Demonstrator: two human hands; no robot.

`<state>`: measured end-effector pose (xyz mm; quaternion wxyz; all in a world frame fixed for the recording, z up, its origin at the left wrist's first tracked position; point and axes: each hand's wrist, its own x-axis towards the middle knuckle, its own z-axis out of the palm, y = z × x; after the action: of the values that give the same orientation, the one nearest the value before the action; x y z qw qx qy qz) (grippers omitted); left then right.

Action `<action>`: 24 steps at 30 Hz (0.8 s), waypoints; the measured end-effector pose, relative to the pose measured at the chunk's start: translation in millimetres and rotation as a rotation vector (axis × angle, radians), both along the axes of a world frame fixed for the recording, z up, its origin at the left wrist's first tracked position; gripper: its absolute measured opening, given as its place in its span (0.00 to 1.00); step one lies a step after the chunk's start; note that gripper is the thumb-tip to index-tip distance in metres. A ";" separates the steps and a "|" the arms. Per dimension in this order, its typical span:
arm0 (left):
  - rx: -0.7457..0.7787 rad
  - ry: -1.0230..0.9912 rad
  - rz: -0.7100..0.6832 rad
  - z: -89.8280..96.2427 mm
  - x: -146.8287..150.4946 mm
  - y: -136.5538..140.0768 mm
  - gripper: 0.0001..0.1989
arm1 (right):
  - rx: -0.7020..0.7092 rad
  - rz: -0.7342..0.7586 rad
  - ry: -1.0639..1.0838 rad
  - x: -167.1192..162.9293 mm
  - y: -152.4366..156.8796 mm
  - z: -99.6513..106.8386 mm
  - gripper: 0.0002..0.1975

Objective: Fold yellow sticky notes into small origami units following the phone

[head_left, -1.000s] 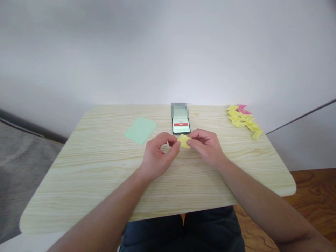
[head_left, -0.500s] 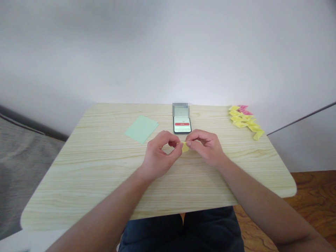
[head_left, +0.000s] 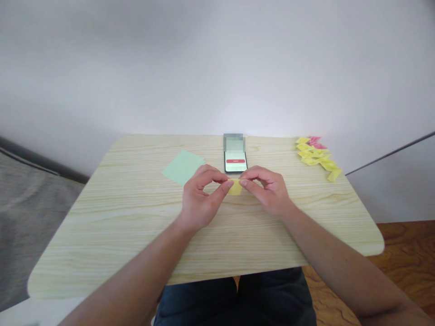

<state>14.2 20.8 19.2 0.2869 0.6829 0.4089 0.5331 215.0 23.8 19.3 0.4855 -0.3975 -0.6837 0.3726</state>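
A small folded piece of yellow paper (head_left: 234, 187) is held up between my two hands over the middle of the table. My left hand (head_left: 203, 197) pinches its upper left corner between thumb and forefinger. At the upper right corner, the thumb and fingers of my right hand (head_left: 265, 189) grip the same paper. Its upper edge runs straight from one thumb to the other. Just beyond the paper lies a phone (head_left: 235, 166) with a lit screen. Light green paper sheets (head_left: 181, 165) rest on the far side of my left hand, which partly covers them.
Several folded yellow paper pieces (head_left: 314, 157) lie at the table's far right, beside a pink folded one (head_left: 317, 143). The wood-grain table (head_left: 136, 217) meets a white wall (head_left: 217, 68) at its back edge. My legs are under the front edge.
My left hand has shifted a little to the left along the yellow paper, so more of its upper edge shows. My right hand has barely moved.
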 end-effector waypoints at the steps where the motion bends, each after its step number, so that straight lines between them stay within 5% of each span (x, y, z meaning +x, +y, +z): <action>1: -0.003 -0.004 0.001 0.0 -0.1 -0.2 0.04 | 0.003 -0.005 -0.003 -0.2 -0.3 0.5 0.06; 19: -0.084 0.065 -0.042 -7.5 -1.8 6.3 0.09 | -0.173 -0.059 0.129 0.5 5.5 -6.5 0.10; 24: -0.254 0.048 -0.068 -6.8 -1.6 7.7 0.12 | -0.266 -0.013 0.096 1.1 5.9 -8.9 0.11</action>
<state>12.6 28.5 12.4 0.3793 0.6670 0.4564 0.4506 216.1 29.7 10.4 0.4630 -0.4444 -0.6016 0.4756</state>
